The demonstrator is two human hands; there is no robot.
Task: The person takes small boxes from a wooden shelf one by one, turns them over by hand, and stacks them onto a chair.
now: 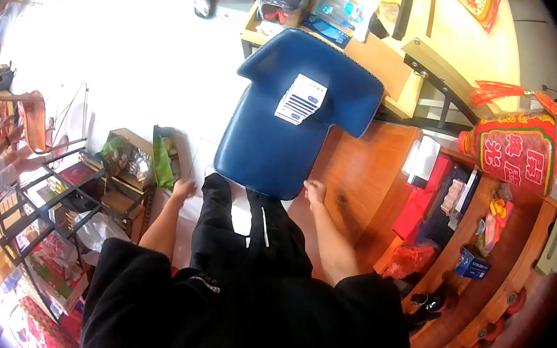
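A blue padded chair (265, 142) with a backrest stands right in front of my legs. On its seat, near the backrest, lies a stack of small white boxes or cards (302, 100) with blue marks. My left hand (185, 190) hangs to the left of my legs, fingers curled closed, close to a green bag (165, 162). Just off the chair's near right corner is my right hand (314, 191), its fingers curled together and nothing visible in them. Neither hand touches the stack.
At right, a wooden shelf unit (359, 182) holds boxes and a red bag (410, 261); a red lantern (515, 150) hangs above. A desk (391, 67) with jars stands behind the chair. At left are a black metal rack (57, 185) and a cardboard box (132, 158). Other people stand farther off.
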